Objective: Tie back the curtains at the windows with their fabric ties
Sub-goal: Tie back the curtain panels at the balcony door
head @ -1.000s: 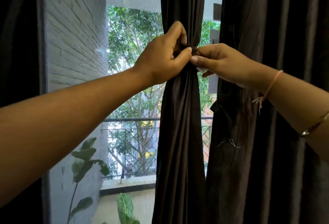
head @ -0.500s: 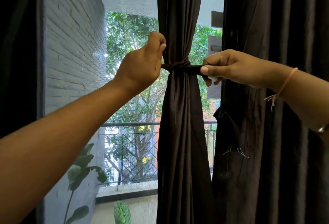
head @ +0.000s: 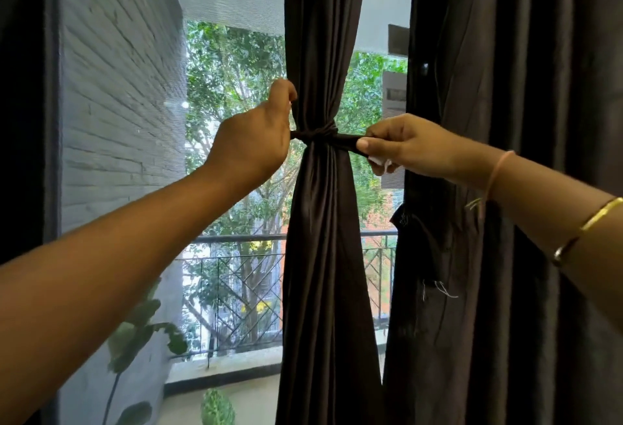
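A dark brown curtain [head: 325, 256] hangs gathered into a narrow bundle in the middle of the window. A matching fabric tie [head: 323, 135] is wrapped around it at mid height, with a knot at the front. My left hand [head: 253, 141] grips the tie's left end, pulled out to the left of the bundle. My right hand [head: 401, 148] pinches the right end, stretched taut to the right. Something small and white shows under my right fingers.
A second dark curtain [head: 505, 188] hangs loose on the right, with a frayed flap at its edge. Behind the mesh screen are a grey brick wall [head: 118, 104], a balcony railing [head: 236, 283], trees, and potted plant leaves [head: 145, 333] at lower left.
My hands were together at the bundle, then moved apart sideways, drawing the tie ends outward so the knot has closed tight. The view has shifted slightly upward.
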Action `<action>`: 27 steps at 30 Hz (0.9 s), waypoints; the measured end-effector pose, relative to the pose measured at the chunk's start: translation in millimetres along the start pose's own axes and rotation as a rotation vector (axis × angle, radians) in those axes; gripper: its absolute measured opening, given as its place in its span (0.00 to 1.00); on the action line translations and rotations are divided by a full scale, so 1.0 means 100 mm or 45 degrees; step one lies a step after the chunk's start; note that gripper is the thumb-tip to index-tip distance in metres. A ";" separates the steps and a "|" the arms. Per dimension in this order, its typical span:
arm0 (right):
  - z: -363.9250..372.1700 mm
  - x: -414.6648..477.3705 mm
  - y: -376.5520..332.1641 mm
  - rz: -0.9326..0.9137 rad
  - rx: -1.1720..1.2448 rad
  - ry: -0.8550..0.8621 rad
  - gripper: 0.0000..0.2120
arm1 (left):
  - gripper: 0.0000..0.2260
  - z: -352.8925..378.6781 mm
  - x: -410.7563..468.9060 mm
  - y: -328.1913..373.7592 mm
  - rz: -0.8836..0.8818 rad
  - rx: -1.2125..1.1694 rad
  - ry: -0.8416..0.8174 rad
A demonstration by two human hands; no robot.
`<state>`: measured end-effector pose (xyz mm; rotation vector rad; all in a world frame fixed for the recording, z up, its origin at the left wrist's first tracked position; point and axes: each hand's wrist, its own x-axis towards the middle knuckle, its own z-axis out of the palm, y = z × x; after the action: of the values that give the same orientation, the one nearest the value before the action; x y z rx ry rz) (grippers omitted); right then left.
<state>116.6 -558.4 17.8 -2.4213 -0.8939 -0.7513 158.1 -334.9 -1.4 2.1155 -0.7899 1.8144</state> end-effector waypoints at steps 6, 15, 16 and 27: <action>0.06 -0.03 0.08 0.052 -0.030 0.401 0.20 | 0.24 0.10 -0.03 0.49 0.563 0.267 0.045; -0.54 -0.57 0.59 0.035 -0.562 1.106 0.07 | 0.14 0.39 0.50 1.34 0.037 -0.393 -0.251; -0.62 -0.62 0.66 0.067 -0.576 1.081 0.05 | 0.16 0.45 0.57 1.42 -0.007 -0.407 -0.265; -1.05 -0.74 1.58 0.276 -0.408 0.809 0.24 | 0.48 1.17 0.94 2.07 -0.549 -0.216 -0.270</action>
<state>143.9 -760.5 16.1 -2.2416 -0.2695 -1.5452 150.2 -588.2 33.5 2.1788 -0.4610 1.2763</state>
